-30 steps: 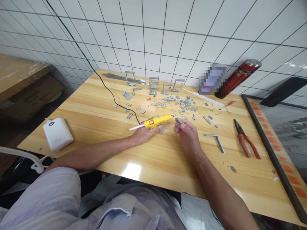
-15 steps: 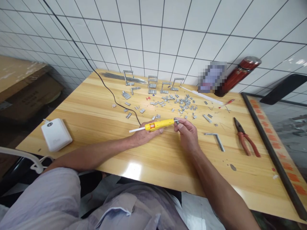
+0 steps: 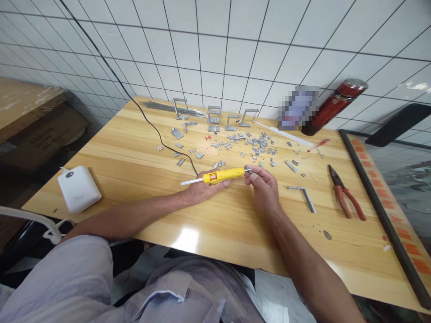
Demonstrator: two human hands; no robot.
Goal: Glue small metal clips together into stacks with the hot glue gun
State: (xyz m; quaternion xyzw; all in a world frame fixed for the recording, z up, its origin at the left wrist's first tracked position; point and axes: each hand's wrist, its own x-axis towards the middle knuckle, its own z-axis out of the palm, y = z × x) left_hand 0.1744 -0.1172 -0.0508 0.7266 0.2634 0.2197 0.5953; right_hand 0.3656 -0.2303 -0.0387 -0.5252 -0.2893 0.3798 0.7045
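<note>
A yellow hot glue gun [image 3: 225, 174] lies in my left hand [image 3: 201, 190], whose fingers wrap it from below. A white glue stick [image 3: 191, 181] sticks out of its rear end. My right hand [image 3: 264, 184] pinches a small grey metal piece [image 3: 248, 169] at the gun's nozzle; whether nozzle and piece touch is too small to tell. Beyond both hands, many small grey metal pieces [image 3: 261, 144] are scattered on the wooden table [image 3: 144, 166]. Right of my right hand lies an L-shaped grey metal strip [image 3: 307, 197].
Small metal frames [image 3: 214, 119] stand along the tiled wall near a bundle of thin rods [image 3: 168, 109]. Pliers [image 3: 343, 193], a red thermos flask [image 3: 335, 107] and a black-edged frame [image 3: 380, 211] are on the right. A white power bank [image 3: 80, 188] sits left; a black cable [image 3: 151, 125] crosses the table.
Almost nothing differs. Both hands keep their hold, and the glue gun and the metal piece have shifted only very slightly.
</note>
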